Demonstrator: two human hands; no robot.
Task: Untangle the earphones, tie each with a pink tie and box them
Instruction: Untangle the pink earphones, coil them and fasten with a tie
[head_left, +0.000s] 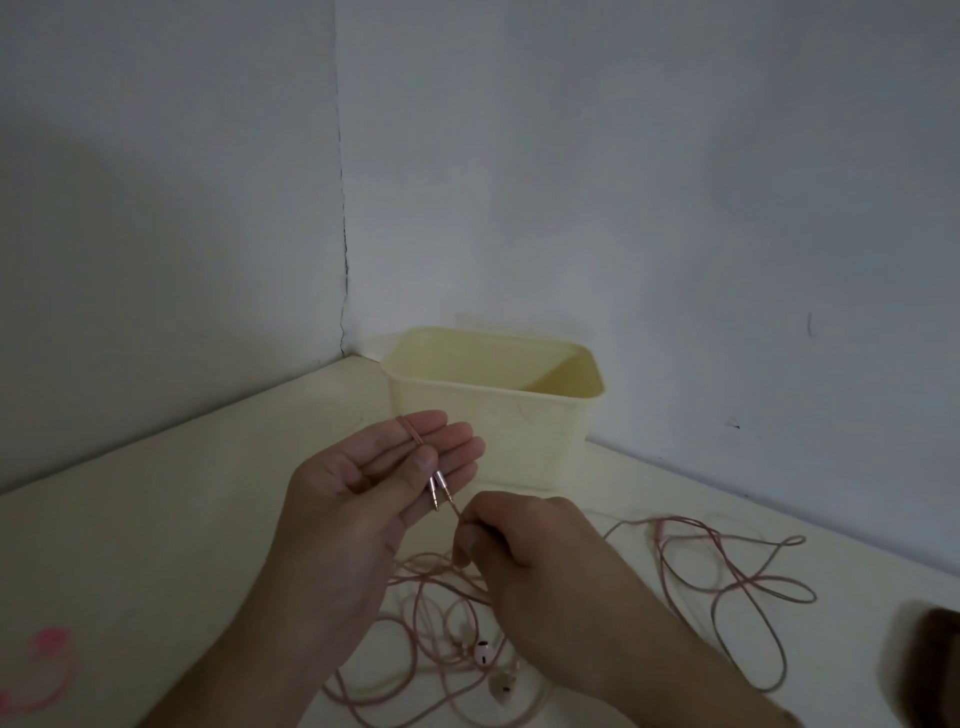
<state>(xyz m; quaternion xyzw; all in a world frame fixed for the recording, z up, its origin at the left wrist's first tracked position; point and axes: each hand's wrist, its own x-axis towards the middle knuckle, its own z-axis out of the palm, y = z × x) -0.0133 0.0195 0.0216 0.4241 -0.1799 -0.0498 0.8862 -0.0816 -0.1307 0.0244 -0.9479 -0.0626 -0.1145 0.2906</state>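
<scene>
Two plugs (438, 490) lie pinned under the thumb of the left hand (363, 499); the right hand (524, 545) pinches one cable below them. The earphones (493, 670) & thin pink cable (727, 582) lie tangled on the table (156, 519), soft, light, prob. easy to knot, so hold near the plugs.

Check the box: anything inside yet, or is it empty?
Empty as far as shows. The box stands upright and open; the inner walls in view are bare, though its floor is hidden. The cables lie loose on the table.

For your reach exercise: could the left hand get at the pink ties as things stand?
Probably not yet. The left hand pins two plugs under its thumb, so it is occupied, though bare table lies between it and the pink ties.
</scene>
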